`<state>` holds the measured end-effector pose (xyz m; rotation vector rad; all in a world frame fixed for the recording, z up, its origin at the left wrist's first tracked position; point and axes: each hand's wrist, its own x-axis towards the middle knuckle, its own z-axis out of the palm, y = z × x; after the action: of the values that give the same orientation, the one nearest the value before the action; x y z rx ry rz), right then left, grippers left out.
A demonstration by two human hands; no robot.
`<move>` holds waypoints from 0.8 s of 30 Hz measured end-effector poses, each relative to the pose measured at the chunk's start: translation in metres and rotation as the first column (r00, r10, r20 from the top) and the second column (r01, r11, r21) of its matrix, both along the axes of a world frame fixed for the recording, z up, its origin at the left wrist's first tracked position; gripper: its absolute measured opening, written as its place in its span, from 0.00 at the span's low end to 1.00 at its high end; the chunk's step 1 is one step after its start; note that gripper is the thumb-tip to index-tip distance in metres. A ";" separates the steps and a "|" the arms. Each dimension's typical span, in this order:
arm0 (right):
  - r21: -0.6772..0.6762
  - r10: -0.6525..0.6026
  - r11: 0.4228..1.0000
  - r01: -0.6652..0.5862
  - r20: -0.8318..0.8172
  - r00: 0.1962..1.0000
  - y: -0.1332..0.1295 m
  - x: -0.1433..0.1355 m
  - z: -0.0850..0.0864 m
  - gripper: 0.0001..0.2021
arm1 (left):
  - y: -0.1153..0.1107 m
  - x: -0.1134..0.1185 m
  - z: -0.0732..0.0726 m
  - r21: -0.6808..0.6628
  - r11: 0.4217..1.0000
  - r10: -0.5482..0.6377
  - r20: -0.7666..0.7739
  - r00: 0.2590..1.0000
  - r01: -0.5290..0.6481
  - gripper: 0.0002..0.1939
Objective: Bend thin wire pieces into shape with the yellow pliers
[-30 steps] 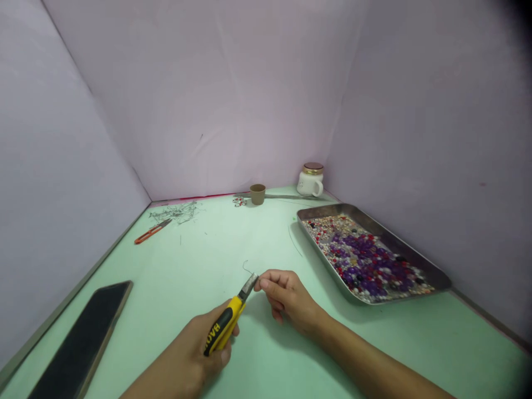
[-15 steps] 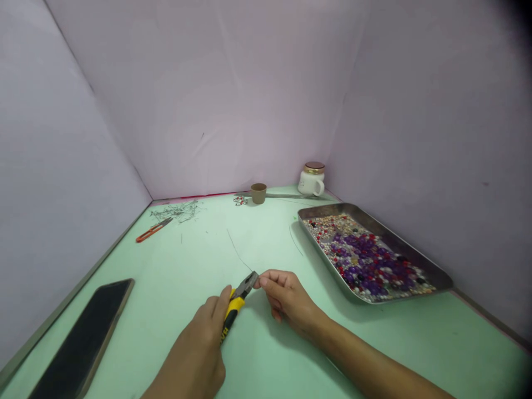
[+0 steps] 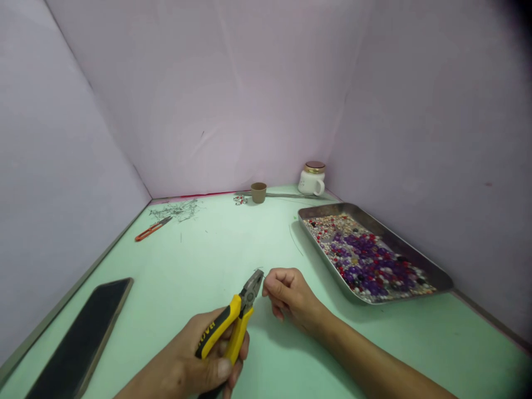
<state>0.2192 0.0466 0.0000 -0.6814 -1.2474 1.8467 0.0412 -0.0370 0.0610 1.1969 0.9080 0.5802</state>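
Left hand [image 3: 189, 354] grasping yellow-and-black, metal-nosed pliers [image 3: 236, 307], handles spread; right hand [image 3: 291, 291] pinching thin dark wire [image 3: 259, 269] by tip.

Phone [image 3: 81, 338] lying at left; lidded white mug [image 3: 310, 182] near back wall [image 3: 233, 111].

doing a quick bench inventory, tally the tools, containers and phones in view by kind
Tools: 2 (yellow-and-black pliers, orange-handled snips)
Containers: 3 (brown cup, white lidded mug, metal tray)
Phones: 1 (dark-screened phone)
Total: 6
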 end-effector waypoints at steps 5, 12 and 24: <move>-0.016 -0.075 0.997 0.077 0.128 0.989 0.000 -0.001 0.000 0.16 | 0.000 0.003 -0.008 0.274 0.960 0.175 -0.414 0.893 -0.061 0.07; -0.095 -0.083 0.990 0.105 0.209 0.974 0.000 -0.007 -0.002 0.15 | -0.002 0.001 -0.045 0.520 0.848 0.426 -0.785 0.450 0.104 0.42; -0.043 -0.003 0.999 0.007 0.104 0.995 0.001 -0.003 0.000 0.18 | 0.000 0.000 0.003 0.045 0.997 0.078 -0.273 0.959 -0.068 0.06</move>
<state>0.2160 0.0479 -0.0001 -0.8124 -1.2740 1.8588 0.0410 -0.0373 0.0636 1.3002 1.1852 0.4974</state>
